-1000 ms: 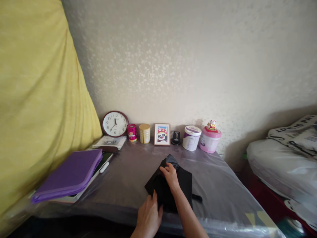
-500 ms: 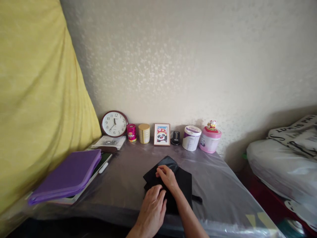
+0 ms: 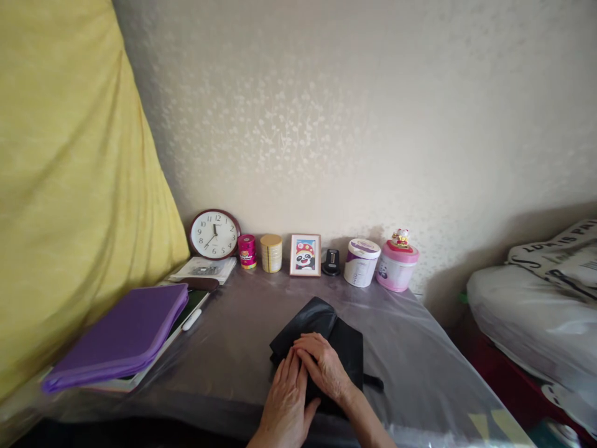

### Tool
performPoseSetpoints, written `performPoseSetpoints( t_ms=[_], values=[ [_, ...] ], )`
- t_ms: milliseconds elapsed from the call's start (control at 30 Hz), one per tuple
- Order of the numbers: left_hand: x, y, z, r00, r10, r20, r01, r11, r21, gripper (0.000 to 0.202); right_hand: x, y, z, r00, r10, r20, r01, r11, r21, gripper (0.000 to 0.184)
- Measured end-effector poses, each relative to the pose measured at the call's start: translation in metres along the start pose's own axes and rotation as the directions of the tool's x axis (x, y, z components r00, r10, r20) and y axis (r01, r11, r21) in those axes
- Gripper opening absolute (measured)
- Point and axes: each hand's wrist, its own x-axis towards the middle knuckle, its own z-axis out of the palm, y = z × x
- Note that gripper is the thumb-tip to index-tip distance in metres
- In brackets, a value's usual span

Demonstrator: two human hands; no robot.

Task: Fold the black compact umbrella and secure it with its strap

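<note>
On the table in front of me lies a folded black cloth item (image 3: 349,348), with a smoother, shinier flap at its far side and a short strap sticking out at the right. I cannot tell exactly what it is. My left hand (image 3: 286,392) presses flat on its near left part, fingers stretched and side by side. Across its middle rests my right hand (image 3: 324,367), palm down, its fingertips touching those of the left hand. Neither hand grips anything. The cloth under both palms is hidden.
Along the wall stand a clock (image 3: 214,234), a pink can (image 3: 247,251), a yellow-lidded tin (image 3: 271,253), a panda picture frame (image 3: 305,255), a small black device (image 3: 331,262) and two tubs (image 3: 361,262). A purple folder (image 3: 119,333) lies left. White bags (image 3: 517,311) are piled right.
Both hands have flattened onto the black cloth. My right hand has come down nearer to me, its curled fingers now straightened, and meets the left hand's fingertips.
</note>
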Motion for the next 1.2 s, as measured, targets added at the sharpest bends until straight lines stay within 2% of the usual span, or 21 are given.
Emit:
performPoseSetpoints(
  t_ms=[67, 300, 433, 533, 700, 900, 1033, 1133, 1200],
  values=[
    [0.000, 0.001, -0.001, 1.000, -0.015, 0.022, 0.015, 1.000, -0.001, 0.063, 0.001, 0.006, 0.000, 0.999, -0.033, 0.033, 0.035, 0.997, -0.074, 0.030],
    [0.002, 0.002, -0.010, 0.988, -0.057, 0.147, 0.057, 0.998, 0.002, 0.074, 0.025, 0.038, -0.001, 0.994, -0.019, 0.109, 0.044, 0.971, -0.236, 0.029],
    [0.001, -0.001, -0.007, 0.985, -0.068, 0.160, 0.074, 0.997, -0.031, 0.079, 0.039, 0.052, -0.005, 0.991, -0.016, 0.136, 0.055, 0.956, -0.288, 0.028],
    [0.002, -0.002, -0.008, 0.974, -0.095, 0.205, 0.108, 0.993, -0.054, 0.081, 0.049, 0.062, -0.007, 0.990, 0.014, 0.140, 0.034, 0.943, -0.332, 0.027],
    [0.007, 0.003, -0.021, 0.940, -0.149, 0.307, 0.176, 0.982, -0.061, 0.076, 0.064, 0.079, -0.012, 0.989, 0.089, 0.117, -0.036, 0.919, -0.392, 0.027],
    [0.010, 0.010, -0.032, 0.904, -0.213, 0.372, 0.235, 0.972, -0.015, 0.075, 0.073, 0.093, -0.015, 0.960, 0.279, 0.009, -0.258, 0.898, -0.357, 0.022],
    [0.010, 0.012, -0.031, 0.903, -0.223, 0.367, 0.228, 0.973, 0.030, 0.075, 0.072, 0.099, -0.022, 0.929, 0.355, -0.109, -0.370, 0.860, -0.352, 0.027],
    [0.008, 0.013, -0.030, 0.907, -0.226, 0.357, 0.218, 0.974, 0.063, 0.074, 0.059, 0.102, -0.039, 0.888, 0.397, -0.234, -0.457, 0.822, -0.340, 0.029],
    [0.007, 0.014, -0.030, 0.912, -0.226, 0.342, 0.214, 0.974, 0.073, 0.074, 0.041, 0.104, -0.053, 0.852, 0.417, -0.318, -0.511, 0.794, -0.329, 0.031]
  ],
)
